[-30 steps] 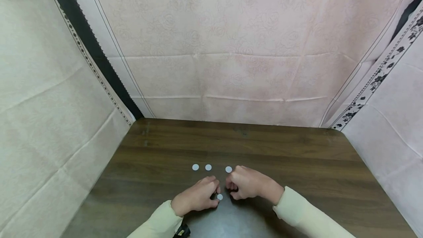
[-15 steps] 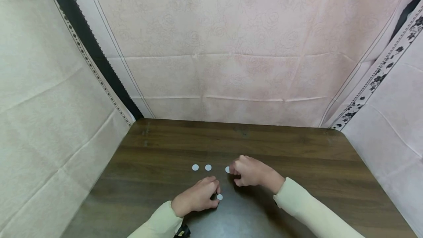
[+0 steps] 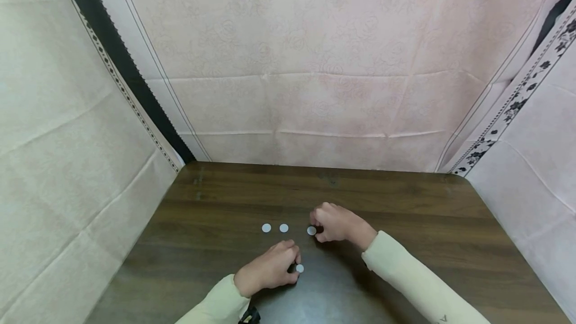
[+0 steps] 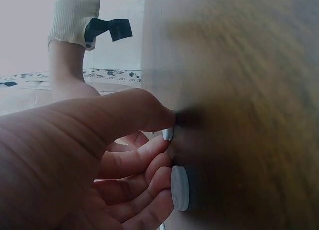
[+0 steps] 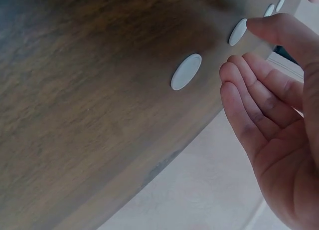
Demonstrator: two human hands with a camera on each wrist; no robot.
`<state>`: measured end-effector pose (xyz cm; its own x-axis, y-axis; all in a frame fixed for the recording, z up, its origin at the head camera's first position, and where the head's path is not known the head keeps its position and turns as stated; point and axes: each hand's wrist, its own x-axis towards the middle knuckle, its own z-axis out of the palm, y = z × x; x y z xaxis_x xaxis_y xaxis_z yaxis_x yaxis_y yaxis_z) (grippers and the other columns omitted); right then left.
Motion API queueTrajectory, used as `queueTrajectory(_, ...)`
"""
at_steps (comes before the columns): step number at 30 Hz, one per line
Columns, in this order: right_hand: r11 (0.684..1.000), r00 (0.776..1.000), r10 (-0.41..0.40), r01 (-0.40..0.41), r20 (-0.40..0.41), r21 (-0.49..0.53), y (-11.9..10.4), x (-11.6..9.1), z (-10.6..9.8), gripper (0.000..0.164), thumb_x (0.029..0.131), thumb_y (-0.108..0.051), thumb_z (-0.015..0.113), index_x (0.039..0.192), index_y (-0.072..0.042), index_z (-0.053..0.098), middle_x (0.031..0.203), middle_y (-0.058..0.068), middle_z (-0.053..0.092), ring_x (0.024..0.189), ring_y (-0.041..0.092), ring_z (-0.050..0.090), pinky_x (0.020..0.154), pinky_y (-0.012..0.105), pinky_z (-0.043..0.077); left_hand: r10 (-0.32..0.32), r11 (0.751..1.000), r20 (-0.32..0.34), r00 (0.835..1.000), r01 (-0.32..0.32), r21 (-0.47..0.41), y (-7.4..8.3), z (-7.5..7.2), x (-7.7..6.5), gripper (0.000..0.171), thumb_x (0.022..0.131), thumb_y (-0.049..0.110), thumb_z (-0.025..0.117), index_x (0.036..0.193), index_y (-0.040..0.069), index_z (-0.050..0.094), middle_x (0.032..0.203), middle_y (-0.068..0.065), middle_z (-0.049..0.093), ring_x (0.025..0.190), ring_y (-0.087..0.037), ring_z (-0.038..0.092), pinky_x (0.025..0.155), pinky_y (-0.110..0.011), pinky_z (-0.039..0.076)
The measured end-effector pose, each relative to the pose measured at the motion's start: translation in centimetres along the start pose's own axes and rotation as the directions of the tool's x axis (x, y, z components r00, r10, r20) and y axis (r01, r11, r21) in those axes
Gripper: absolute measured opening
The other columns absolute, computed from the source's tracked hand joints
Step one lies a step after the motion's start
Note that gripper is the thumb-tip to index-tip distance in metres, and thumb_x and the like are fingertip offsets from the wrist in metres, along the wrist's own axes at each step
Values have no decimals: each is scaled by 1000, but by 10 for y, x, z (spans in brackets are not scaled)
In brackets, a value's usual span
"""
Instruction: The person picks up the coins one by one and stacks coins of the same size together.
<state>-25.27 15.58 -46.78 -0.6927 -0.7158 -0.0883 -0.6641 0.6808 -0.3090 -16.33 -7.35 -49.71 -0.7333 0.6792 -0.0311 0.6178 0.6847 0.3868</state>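
Observation:
My left hand (image 3: 269, 267) pinches a small white disc (image 3: 299, 268), which shows between thumb and index fingertip. Another white disc (image 4: 180, 187), with a layered edge, sits at its lower fingertips in the left wrist view. Farther up the table, my right hand (image 3: 340, 223) has thumb and index finger curled at opposite edges of a second white disc (image 3: 311, 230). The right wrist view has the thumb tip overlapping this disc (image 5: 238, 32). Nearer that camera lies one more white disc (image 5: 186, 72), hidden from the head view by the right hand.
Two more white discs, a left one (image 3: 266, 227) and one beside it (image 3: 284, 228), lie in line with the disc at the right hand. The dark wooden table (image 3: 216, 199) has pale cloth hangings (image 3: 324, 64) behind it and along both sides.
My right hand has moved up the table, away from the left hand, so that its thumb and index finger now bracket the right disc. The left hand has stayed put.

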Motion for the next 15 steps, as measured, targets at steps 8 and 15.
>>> queueTrajectory(8,1000,999,26,-26,41,5,2,9,2,18,84,-14,86,98,-8,76,87,0,72,71,3,60,66,23,54,4,1000,4,1000,-4,4,0,0,0,14,88,17,80,94,14,67,93,8,57,84,-5,50,77,-19,48)
queueTrajectory(15,998,993,58,-58,104,-4,0,17,-1,13,86,-14,86,90,-10,75,77,-3,66,63,5,57,60,24,50,-9,1000,14,1000,9,-1,1,-1,0,15,89,18,81,96,14,68,94,7,59,84,-6,51,77,-20,49)
